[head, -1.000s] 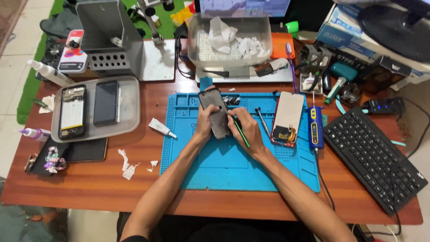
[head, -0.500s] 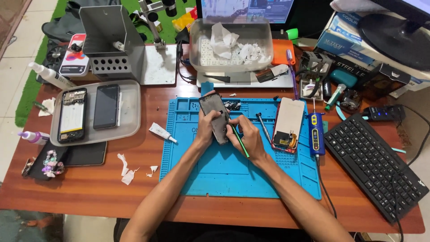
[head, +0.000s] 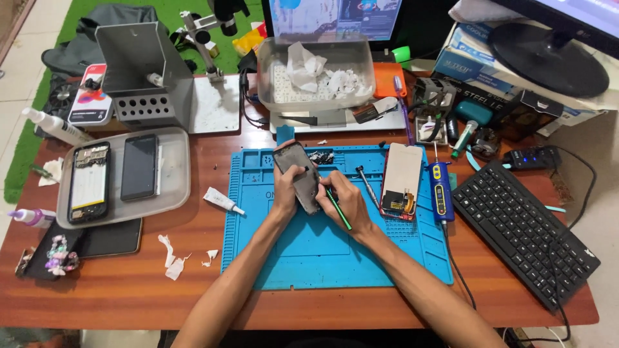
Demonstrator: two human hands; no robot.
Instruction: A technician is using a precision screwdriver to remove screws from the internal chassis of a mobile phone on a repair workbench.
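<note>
My left hand (head: 285,191) grips a dark phone body (head: 296,173), tilted, over the blue work mat (head: 309,251). My right hand (head: 348,200) holds a thin green tool (head: 338,207) whose tip meets the phone's lower edge. A detached screen panel (head: 401,179) with a small flex cable lies on the mat just right of my hands. A slim metal tool (head: 369,185) rests between the hands and that panel.
A grey tray (head: 174,187) at left holds two phones. Nearby lie a white glue tube (head: 222,200) and paper scraps (head: 173,258). A black keyboard (head: 522,229) sits at right, a clear tissue box (head: 316,74) and a grey holder (head: 138,71) behind.
The camera view has shifted slightly. Both hands stay on the phone, with the green tool still worked along its lower edge.
</note>
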